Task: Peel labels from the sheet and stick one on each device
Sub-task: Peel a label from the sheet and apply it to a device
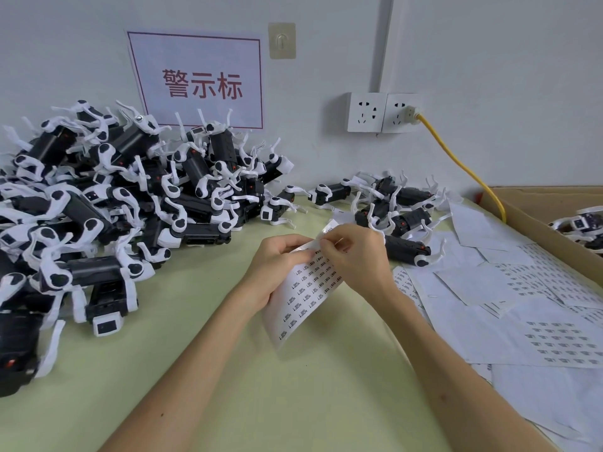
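Hands met over the middle of the counter, both working the same label sheet. The left hand pinched the sheet's upper left edge between thumb and fingers, holding it up off the counter. The right hand was closed at the sheet's top edge, its fingertips nipped on what looked like a single label or a curled strip of backing; which of the two could not be told at this size. A pale curl of paper rose just above the right hand's fingers.

The sheet's long axis ran from upper right, at the hands, down to lower left, toward the person, with its free lower corner hanging near the counter. Rows of small dark labels covered it, and the top rows seemed already bare.

Unlabelled-looking devices lay on both sides: a large pile of devices well off to the left, and a smaller group of devices just beyond the right hand, almost touching its knuckles. My judgement was that the peel was under way, with the sticking step not yet begun. The right hand, holding the peeled end, was clearly the nearer to that smaller group, so the coming move likely turned on a short reach forward and right. More spent sheets were spread to the right, beside a cardboard box.
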